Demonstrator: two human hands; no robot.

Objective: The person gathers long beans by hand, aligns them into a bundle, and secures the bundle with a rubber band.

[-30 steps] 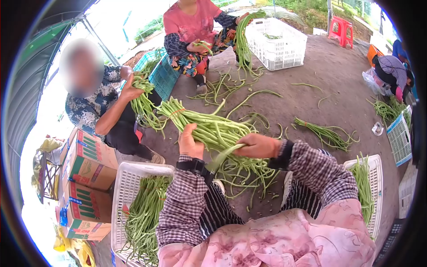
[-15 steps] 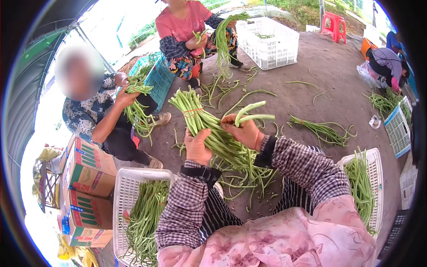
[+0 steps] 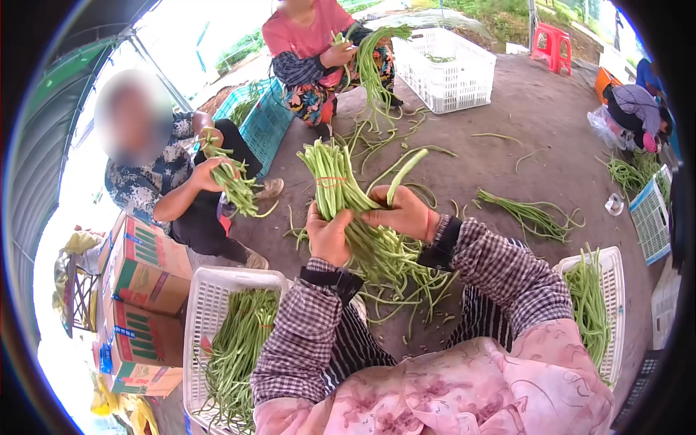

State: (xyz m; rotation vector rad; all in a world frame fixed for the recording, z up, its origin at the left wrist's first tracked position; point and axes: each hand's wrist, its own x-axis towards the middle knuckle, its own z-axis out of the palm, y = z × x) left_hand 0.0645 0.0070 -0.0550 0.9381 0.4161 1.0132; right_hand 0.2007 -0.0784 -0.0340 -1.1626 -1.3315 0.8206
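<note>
My left hand point(image 3: 330, 235) is wrapped round a thick bundle of long green beans point(image 3: 335, 196), with a red rubber band point(image 3: 331, 178) round its upper part. The tail ends of the beans hang down toward the ground between my knees. My right hand point(image 3: 403, 212) is closed at the right side of the bundle, and a loose long bean point(image 3: 403, 172) sticks up from its fingers. Its fingertips touch the bundle close to my left hand.
White crates of beans stand at my left point(image 3: 194, 341) and right point(image 3: 615, 290). A banded bean bundle point(image 3: 525, 214) lies on the ground. Two people point(image 3: 308, 54) nearby handle beans; another point(image 3: 638, 109) bends at far right. Cardboard boxes point(image 3: 148, 268) are stacked left. A white crate point(image 3: 453, 80) stands ahead.
The bundle has turned more upright, and my right hand has come closer to my left. The loose bean in my right hand now points more upward. The person at left has lowered their bundle.
</note>
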